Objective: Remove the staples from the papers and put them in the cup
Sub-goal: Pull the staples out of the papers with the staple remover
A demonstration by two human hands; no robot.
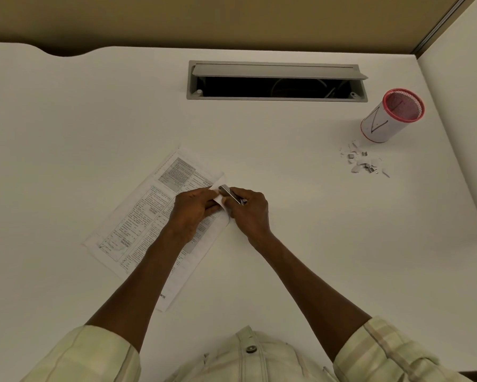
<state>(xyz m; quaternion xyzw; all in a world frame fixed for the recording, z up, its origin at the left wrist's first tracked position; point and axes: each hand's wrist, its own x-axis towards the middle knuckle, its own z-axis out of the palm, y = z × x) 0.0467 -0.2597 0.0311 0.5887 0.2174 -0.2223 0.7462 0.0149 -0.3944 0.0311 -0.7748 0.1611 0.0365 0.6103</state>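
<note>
While the left hand (193, 206) is pinching the papers' (149, 216) lifted corner, the right hand (248, 209) is gripping a metal staple remover (230, 193) against it.

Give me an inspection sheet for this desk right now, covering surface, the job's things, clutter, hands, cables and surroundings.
Surface: white desk, matte, evenly lit.
Job's things: printed papers lie flat, near corner lifted; red-rimmed mesh cup stands upright far right; metal staple remover at the lifted corner.
Clutter: paper scraps and staples lie on the desk beside the cup, not inside it.
Hands: left hand pinches the paper corner; right hand grips the remover.
Cables: dim loops inside the open cable hatch; none on the desk.
Surroundings: tan partition behind; white side panel at right.
</note>
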